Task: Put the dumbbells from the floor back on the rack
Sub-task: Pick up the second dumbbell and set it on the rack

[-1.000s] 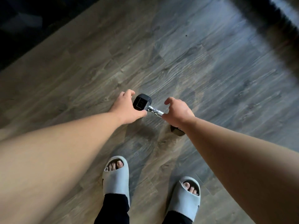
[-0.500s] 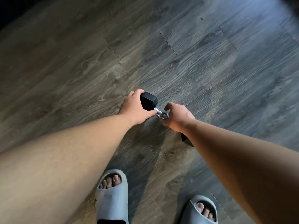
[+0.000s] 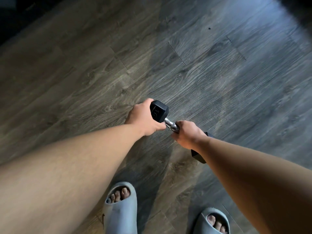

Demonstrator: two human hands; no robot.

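A black hex dumbbell [image 3: 159, 111] with a chrome handle is held above the grey wood floor, near the middle of the view. My left hand [image 3: 143, 119] cups its far head, which bears a number. My right hand [image 3: 187, 134] is wrapped around the chrome handle. The near head pokes out under my right wrist, mostly hidden by the forearm. The rack is not in view.
Wood-look plank floor [image 3: 202, 73] fills the view. My feet in pale grey slides [image 3: 119, 208] stand at the bottom edge. Dark areas lie at the top left [image 3: 16, 12] and top right corners.
Both hands have kept hold of the dumbbell while it rose off the floor and tilted. The view has shifted and my feet have stepped.
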